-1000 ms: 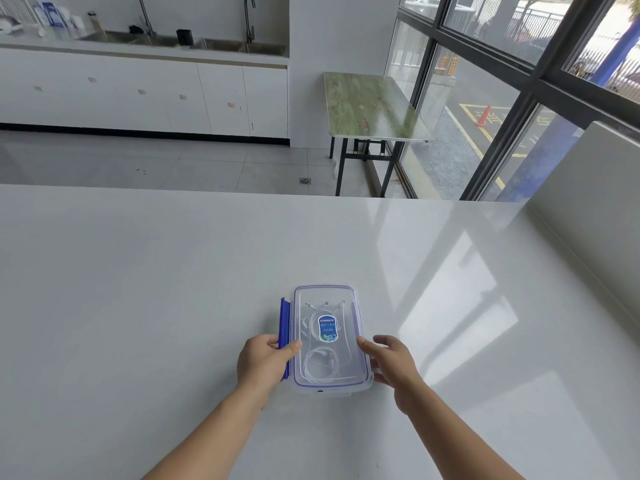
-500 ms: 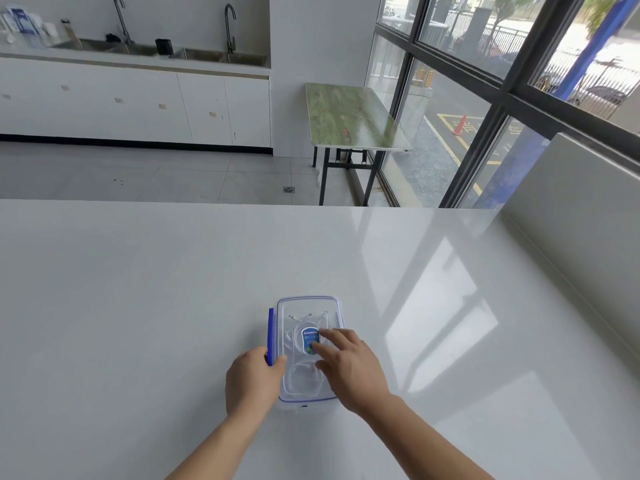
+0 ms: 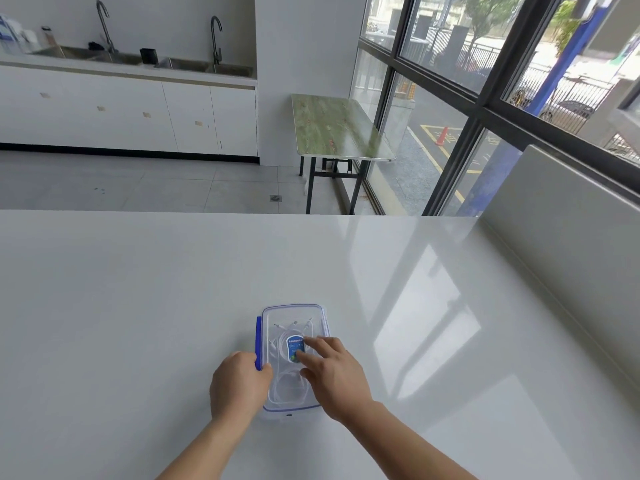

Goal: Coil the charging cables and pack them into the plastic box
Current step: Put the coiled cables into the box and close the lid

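Closing stage of a packing job, by the look of it: clear plastic box (image 3: 294, 358) flat on a glossy white counter (image 3: 138, 306), near its front edge, lid (image 3: 294, 315) already seated on top. White cables (image 3: 289, 393) coiled inside, visible through the lid, with a few plug ends pointing toward the far end. Blue and green label (image 3: 295, 348) at the lid's centre.

Right hand (image 3: 334, 374) laid across the lid, fingers (image 3: 320, 344) spread and pressing flat beside and partly over the label, gripping nothing. Left hand (image 3: 239, 386) curled against the box's left side, thumb and fingers pinching the near end of the blue latch (image 3: 258, 341), which stands out from the wall, seemingly not yet snapped down. Latch on the right side hidden or too faint to tell.

Step in hand, as a judgement: sealing the lid, coiling and packing apparently done. Next move likely a firm fold of the blue latch down and inward against the box wall until caught, with steady downward pressure kept on the lid to stop the light box sliding on the slick surface. After that, any remaining latches worth checking, and no cable loop pinched under the rim.

Beyond the counter: a green-topped folding table (image 3: 339, 129) by tall windows, sinks (image 3: 204, 65) along a white cabinet run.
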`<state>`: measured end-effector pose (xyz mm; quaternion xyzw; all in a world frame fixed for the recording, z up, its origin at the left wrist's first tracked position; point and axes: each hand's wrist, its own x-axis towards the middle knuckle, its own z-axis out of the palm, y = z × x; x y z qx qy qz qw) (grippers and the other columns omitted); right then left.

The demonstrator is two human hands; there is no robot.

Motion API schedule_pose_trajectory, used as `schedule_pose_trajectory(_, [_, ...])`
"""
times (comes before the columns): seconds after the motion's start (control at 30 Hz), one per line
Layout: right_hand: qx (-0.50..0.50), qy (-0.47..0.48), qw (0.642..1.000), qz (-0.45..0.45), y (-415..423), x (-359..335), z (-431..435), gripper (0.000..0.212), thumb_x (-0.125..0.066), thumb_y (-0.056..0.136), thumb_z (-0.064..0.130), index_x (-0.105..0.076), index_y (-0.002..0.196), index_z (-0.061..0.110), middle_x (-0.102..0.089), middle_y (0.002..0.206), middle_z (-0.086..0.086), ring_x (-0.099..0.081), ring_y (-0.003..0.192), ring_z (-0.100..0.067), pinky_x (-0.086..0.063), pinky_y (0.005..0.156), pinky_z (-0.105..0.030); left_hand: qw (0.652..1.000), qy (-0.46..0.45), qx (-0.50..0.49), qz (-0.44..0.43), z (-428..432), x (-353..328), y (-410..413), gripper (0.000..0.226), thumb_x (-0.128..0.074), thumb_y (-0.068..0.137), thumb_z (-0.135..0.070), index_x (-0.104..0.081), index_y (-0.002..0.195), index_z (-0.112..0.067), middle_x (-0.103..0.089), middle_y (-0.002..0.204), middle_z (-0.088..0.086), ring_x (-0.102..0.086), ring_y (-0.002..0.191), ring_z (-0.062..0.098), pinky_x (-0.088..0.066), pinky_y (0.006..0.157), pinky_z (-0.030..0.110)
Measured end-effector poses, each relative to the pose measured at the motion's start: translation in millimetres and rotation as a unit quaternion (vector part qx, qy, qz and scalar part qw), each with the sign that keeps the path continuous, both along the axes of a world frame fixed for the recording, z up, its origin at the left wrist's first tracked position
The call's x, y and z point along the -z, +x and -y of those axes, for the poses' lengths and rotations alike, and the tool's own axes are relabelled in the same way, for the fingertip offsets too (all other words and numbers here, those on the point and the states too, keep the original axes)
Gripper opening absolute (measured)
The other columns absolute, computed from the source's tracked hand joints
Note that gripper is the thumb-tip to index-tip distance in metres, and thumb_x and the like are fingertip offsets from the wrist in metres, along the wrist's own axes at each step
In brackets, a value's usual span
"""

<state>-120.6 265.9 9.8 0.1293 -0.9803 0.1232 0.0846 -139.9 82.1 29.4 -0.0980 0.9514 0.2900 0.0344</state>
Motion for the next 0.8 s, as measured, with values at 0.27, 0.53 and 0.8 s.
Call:
schedule_pose_trajectory(0.27, [0.135,-0.196,0.970,0.056,8.1,-0.6,-4.3,0.045,-0.062,0.094,0.030,-0.055,0.138,0.024,-0.048,0.150,0.000,-0.040,0.136,-0.023,-0.038,0.110,-0.031,0.999,0.019,0.016,0.035,0.8,-8.4,-1.6,0.053,-0.059,0.091,-0.039,-0.045,0.135,-0.013,-0.059,0.127,0.011,-0.060,0.114,0.031,-0.048,0.088,0.036])
schedule_pose_trajectory(0.53, [0.328,-0.549,0.689,0.342,9.8,3.0,-26.8,0.076,-0.078,0.062,0.067,-0.065,0.088,-0.003,-0.061,0.084,-0.009,-0.059,0.071,-0.023,-0.052,0.068,-0.035,0.989,-0.033,0.131,0.052,-9.3,-9.9,-5.7,0.070,-0.064,0.081,-0.061,-0.041,0.144,-0.041,-0.042,0.140,-0.001,-0.057,0.118,0.021,-0.052,0.091,0.033])
schedule_pose_trajectory(0.8, [0.318,-0.466,0.791,0.235,11.0,-6.7,-19.4,0.026,-0.081,0.071,0.040,-0.076,0.087,0.020,-0.076,0.073,-0.003,-0.068,0.062,-0.019,-0.056,0.061,-0.040,0.991,-0.016,0.117,0.055,-16.0,-8.9,-7.0,0.054,-0.068,0.084,-0.050,-0.050,0.135,-0.050,-0.041,0.129,-0.001,-0.055,0.116,0.021,-0.053,0.091,0.035])
